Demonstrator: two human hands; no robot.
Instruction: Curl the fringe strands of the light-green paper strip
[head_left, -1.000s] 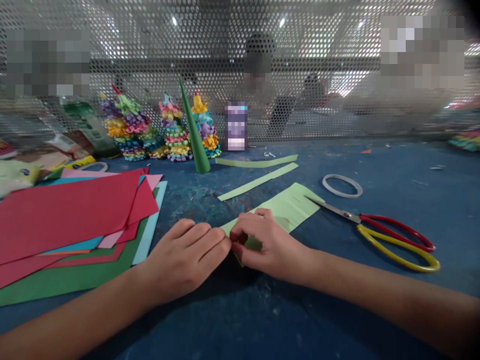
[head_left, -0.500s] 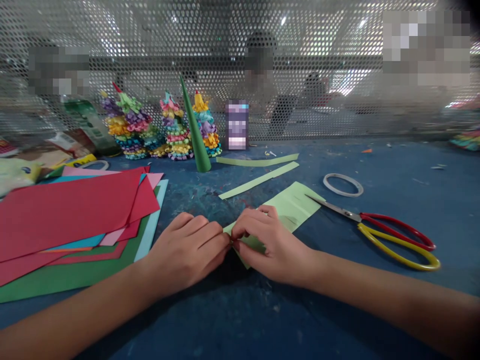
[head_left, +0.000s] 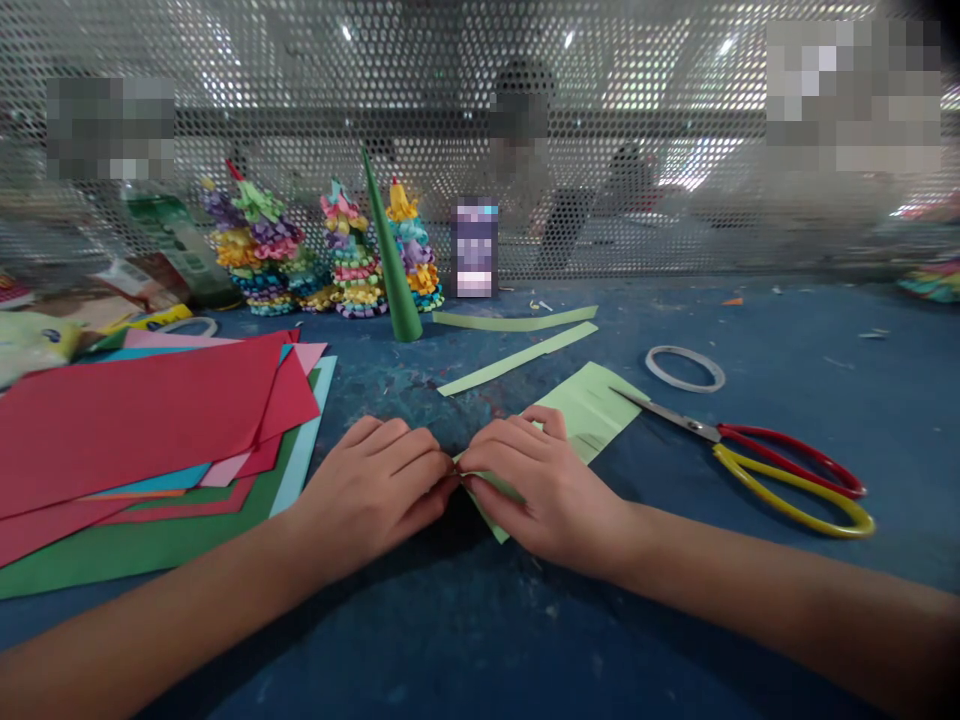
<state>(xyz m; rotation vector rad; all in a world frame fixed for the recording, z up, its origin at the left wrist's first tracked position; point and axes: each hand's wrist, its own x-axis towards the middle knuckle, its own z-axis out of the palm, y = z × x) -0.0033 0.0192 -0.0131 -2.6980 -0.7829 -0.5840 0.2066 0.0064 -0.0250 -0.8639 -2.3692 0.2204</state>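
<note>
Both the left hand (head_left: 375,490) and the right hand (head_left: 536,485) are pinching the near corner of the green paper (head_left: 581,410), which is lying on the table (head_left: 480,620), stretching far-right toward the scissors (head_left: 780,465)

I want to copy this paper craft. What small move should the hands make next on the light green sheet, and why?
Probably roll the pinched corner a short way toward the slit end. The left hand and right hand both pinch the near corner of the light green sheet, while the rest lies flat on the blue table, uncurled.
</note>
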